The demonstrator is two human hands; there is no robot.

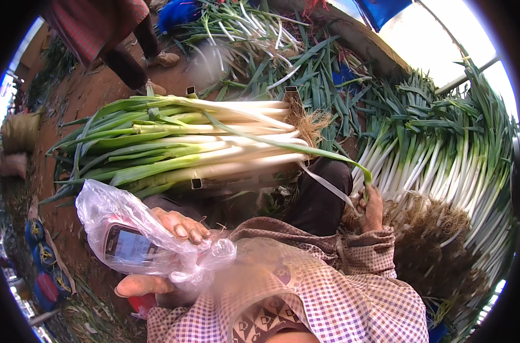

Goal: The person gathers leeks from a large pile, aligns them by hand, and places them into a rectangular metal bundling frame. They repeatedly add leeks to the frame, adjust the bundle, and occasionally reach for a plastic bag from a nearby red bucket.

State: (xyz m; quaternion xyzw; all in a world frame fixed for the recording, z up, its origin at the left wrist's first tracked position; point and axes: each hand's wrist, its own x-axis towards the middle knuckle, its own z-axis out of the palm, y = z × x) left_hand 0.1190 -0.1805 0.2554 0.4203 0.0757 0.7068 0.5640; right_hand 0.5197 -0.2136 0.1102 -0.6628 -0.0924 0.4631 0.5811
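Note:
My left hand (pixel 179 224), lower left of the middle, is closed around a clear plastic bag (pixel 97 200). Inside the bag a mobile phone (pixel 128 246) with a lit screen shows through. My right hand (pixel 372 210) pinches the drooping tip of a long green leek leaf (pixel 328 153). A thin pale strip (pixel 331 186) also runs into its fingers. The leaf stretches across a bundle of leeks (pixel 214 146) lying in front of me, green tops to the left, roots to the right. Dark square post ends (pixel 196 183) stand around the bundle.
A large stack of leeks (pixel 437 154) fills the right side, roots toward me. Loose leeks and leaves (pixel 243 34) lie at the far side. Another person's legs (pixel 125 63) are at the upper left. Blue rolls (pixel 42 254) sit at the left on brown earth (pixel 71 123).

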